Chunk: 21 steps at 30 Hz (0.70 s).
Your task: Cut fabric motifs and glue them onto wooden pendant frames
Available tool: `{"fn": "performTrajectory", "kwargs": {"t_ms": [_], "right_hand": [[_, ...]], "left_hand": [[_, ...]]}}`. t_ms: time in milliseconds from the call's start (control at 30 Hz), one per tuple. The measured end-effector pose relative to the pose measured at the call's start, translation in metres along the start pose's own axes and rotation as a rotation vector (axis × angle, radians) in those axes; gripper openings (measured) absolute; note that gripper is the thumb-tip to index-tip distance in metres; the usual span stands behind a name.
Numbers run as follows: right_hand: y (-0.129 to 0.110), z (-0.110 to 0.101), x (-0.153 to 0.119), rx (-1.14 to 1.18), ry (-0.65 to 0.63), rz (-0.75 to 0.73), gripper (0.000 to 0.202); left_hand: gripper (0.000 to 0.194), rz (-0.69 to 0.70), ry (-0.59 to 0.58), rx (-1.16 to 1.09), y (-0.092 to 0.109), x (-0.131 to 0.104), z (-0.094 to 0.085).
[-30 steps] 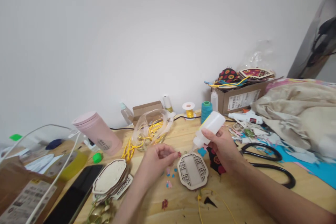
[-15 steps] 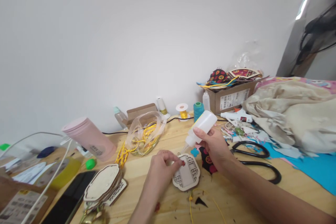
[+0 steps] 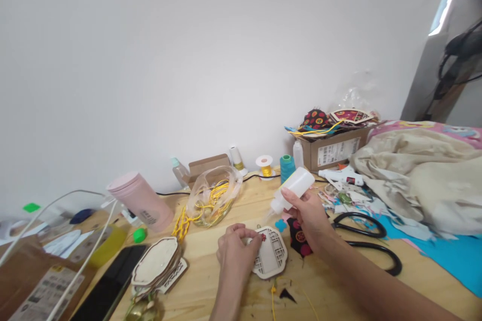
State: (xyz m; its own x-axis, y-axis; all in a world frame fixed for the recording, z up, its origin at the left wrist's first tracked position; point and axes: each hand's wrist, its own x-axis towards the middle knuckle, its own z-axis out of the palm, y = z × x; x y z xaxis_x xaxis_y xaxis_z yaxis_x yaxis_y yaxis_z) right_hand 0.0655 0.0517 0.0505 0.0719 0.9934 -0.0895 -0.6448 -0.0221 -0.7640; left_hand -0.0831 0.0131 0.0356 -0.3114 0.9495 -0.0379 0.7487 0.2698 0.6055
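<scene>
A pale wooden plaque [image 3: 270, 256] with cut-out lattice lies on the wooden table, a small red flower [image 3: 263, 237] near its upper left. My left hand [image 3: 238, 250] is at the plaque's left edge, thumb and fingers pinched beside the flower; what they grip is too small to make out. Tilted with its nozzle down and to the left, a white squeeze bottle [image 3: 295, 186] is in my right hand [image 3: 309, 213], above and right of the plaque. A blue flower piece [image 3: 280, 225] and dark patterned fabric [image 3: 298, 236] lie by the plaque's right side.
Black-handled scissors [image 3: 391, 257] lie at right, near fabric scraps and a glue gun [image 3: 341, 176]. Stacked wooden plaques [image 3: 156, 263], a phone [image 3: 109, 283] and a pink cup [image 3: 143, 203] are at left. Behind stand thread spools [image 3: 287, 168] and a filled cardboard box [image 3: 335, 150].
The bottle's nozzle has shifted slightly up and away from the plaque. My left hand has drawn back a little from the flower. The whole view has also shifted slightly.
</scene>
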Motion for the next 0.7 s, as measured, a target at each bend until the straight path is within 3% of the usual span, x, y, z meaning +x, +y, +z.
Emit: {"fn": "performTrajectory", "kwargs": {"t_ms": [467,700], "right_hand": [[-0.0007,-0.0024,0.0030,0.038,0.013,-0.012,0.026],[-0.0012,-0.0017,0.0027,0.083,0.024,0.011,0.023]], "left_hand": [[0.018,-0.020,0.016,0.093,0.0097,-0.0038,-0.0021],[0.026,-0.030,0.044,0.034,0.0020,0.0001,0.0046]]}}
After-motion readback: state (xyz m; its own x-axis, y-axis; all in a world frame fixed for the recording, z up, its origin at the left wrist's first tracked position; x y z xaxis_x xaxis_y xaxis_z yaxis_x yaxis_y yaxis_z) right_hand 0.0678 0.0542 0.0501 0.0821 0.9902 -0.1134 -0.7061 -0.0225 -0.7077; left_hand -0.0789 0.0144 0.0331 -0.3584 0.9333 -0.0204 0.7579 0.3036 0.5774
